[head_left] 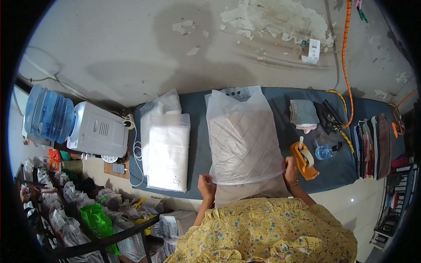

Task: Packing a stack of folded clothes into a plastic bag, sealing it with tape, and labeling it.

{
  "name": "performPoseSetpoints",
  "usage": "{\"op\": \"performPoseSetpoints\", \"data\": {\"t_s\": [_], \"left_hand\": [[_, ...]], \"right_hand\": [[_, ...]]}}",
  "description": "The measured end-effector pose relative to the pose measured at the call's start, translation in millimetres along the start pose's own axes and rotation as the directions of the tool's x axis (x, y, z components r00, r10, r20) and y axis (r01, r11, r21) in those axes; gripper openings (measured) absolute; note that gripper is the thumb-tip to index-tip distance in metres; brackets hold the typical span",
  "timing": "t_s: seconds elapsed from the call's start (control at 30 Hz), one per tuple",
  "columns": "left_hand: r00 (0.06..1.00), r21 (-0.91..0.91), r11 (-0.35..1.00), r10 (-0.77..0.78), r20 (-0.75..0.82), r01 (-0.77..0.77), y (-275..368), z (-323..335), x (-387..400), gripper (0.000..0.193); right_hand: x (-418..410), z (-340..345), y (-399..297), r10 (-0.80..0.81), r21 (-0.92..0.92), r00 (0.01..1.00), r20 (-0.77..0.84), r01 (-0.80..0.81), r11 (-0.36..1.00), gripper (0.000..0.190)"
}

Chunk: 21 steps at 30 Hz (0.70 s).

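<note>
A frosted plastic bag (243, 144) lies flat in front of me, its handle end toward the wall. Inside it is a folded beige-grey cloth (248, 190), part of which sticks out of the bag's near end. My left hand (207, 189) pinches the near left corner of the bag. At the near right edge, my right hand (290, 172) has its fingers closed on the bag's rim. An orange tape dispenser (304, 161) with a roll of tape stands just right of my right hand. Left of the bag lies a stack of clear plastic bags (168, 154).
Under everything is a dark blue-grey padded table (197, 131). Folded cloths (303, 113), a black pouch (329, 115), a blue plastic bottle (325, 152) and a row of folded garments (371, 148) sit to the right. A water dispenser (98, 128) and a metal rail (108, 241) are at left.
</note>
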<state>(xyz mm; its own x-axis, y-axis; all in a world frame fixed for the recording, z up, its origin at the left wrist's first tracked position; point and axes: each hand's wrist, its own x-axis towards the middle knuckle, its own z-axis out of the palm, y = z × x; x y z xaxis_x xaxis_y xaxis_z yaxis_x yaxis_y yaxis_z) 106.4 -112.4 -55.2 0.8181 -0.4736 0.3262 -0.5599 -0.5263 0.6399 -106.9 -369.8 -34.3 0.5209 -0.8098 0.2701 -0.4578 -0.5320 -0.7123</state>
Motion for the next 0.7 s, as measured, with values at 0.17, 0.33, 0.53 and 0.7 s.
{"op": "performPoseSetpoints", "data": {"t_s": [0.17, 0.33, 0.53, 0.7], "left_hand": [[0.952, -0.342, 0.892, -0.247, 0.18, 0.296, -56, 46, 10, 0.017], [0.852, 0.108, 0.976, -0.22, 0.475, 0.191, -70, 50, 12, 0.02], [0.777, 0.16, 0.983, -0.168, 0.606, 0.088, -100, 32, -47, 0.022], [0.679, 0.226, 0.974, -0.172, 0.714, 0.008, -125, 12, -152, 0.023]], "right_hand": [[16, 51, 39, 0.25, -0.076, 0.931, 0.264, -0.239, 0.968, 0.009], [14, 60, 52, 0.204, -0.391, 0.872, 0.445, -0.015, 0.92, 0.015], [-42, 46, 90, 0.034, -0.469, 0.835, 0.548, 0.274, 0.84, 0.014], [-124, -6, 68, 0.049, -0.317, 0.882, 0.469, 0.116, 0.941, 0.012]]}}
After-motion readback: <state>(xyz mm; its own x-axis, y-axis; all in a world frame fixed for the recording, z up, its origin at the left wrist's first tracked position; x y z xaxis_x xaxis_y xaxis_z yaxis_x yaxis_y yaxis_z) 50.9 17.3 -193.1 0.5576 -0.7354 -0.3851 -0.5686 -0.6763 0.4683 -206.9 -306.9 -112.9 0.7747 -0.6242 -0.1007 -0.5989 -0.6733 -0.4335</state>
